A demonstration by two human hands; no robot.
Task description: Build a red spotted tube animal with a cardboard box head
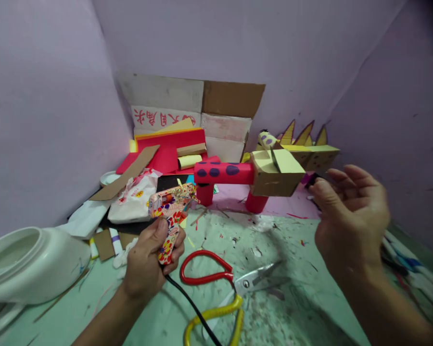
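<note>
Head camera view: a person's left hand (147, 254) grips the handle of a flower-printed glue gun (175, 218) above a mint-green tabletop (220, 235), the tool's barrel lying roughly left to right and tilting slightly up toward its nozzle, which points right. Its handle slants down into the palm, and one black cord (188, 299) trails from the base toward the near edge. At right, the right hand (353, 211) is raised, thumb and fingertips pinched on a small dark piece (313, 180), its exact shape blurred and partly hidden.

Between the hands stands one paper-and-cardboard model: a smooth red tube (223, 173) with purple ovals, its long axis running left to right into a boxy brown cardboard block (276, 182) topped with pale yellow paper. Two upright red cylinders (257, 203) stand beneath. Behind, three pointed yellow spikes (303, 134) edged in purple rise in a row.

One pair of scissors (246, 284) lies nearer the person, metal blades pointing right, one handle loop red and the other yellow. One glossy white jar (54, 264) rests on its side at far left, near a crumpled white bag (135, 197).
</note>
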